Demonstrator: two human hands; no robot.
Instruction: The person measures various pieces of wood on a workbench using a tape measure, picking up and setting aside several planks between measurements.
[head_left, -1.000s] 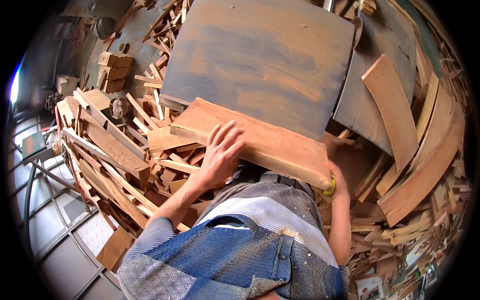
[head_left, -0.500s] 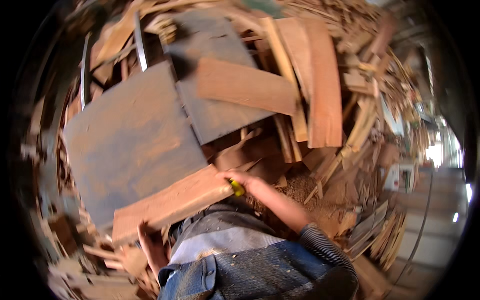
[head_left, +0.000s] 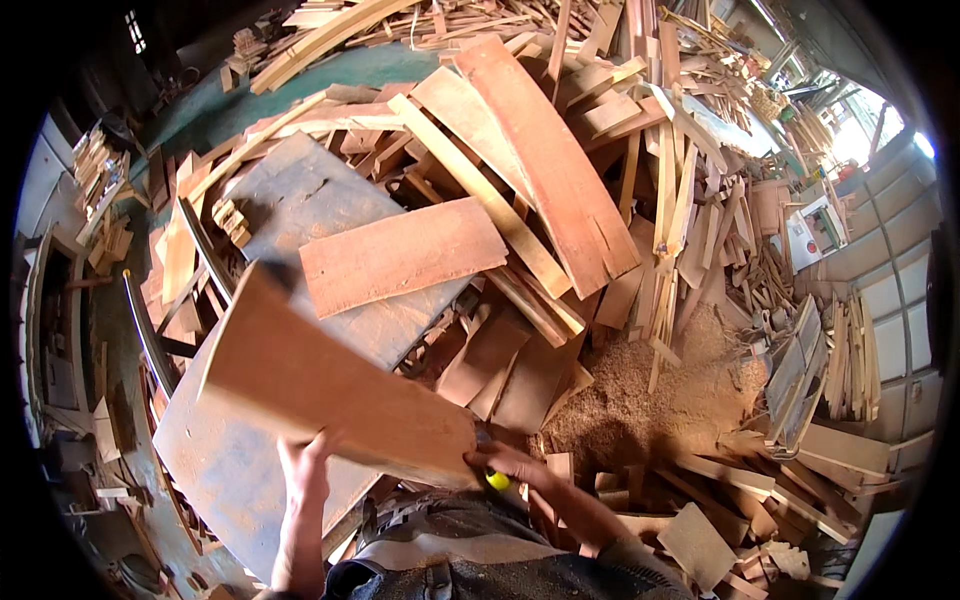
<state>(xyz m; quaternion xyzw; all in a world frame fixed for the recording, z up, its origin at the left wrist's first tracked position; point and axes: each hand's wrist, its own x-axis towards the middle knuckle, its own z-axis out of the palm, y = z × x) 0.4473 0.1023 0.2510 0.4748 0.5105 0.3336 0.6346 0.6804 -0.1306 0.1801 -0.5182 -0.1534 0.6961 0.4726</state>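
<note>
A thick wooden board (head_left: 335, 375) is raised and tilted above a grey metal tabletop (head_left: 222, 482), its far-left end lifted higher. My left hand (head_left: 308, 462) grips the board's near long edge from below, fingers partly hidden behind it. At the board's right end, my right hand (head_left: 508, 464) is closed around the corner. A small bright yellow object (head_left: 497, 480) shows at that hand, too small to name. Beyond the held board, a shorter reddish board (head_left: 400, 255) lies flat on the far part of the metal top.
Two long planks (head_left: 560, 190) and a pale yellow strip (head_left: 490, 200) lean across the scrap pile to the far right. Sawdust (head_left: 650, 390) is heaped on the right. Metal rails (head_left: 207, 250) stick out at the table's left. Offcuts (head_left: 700, 545) lie near my right side.
The held board has swung up, its left end rising away from me and over the tabletop. My left hand has moved forward with it; my right hand stays at the right end. The view has shifted.
</note>
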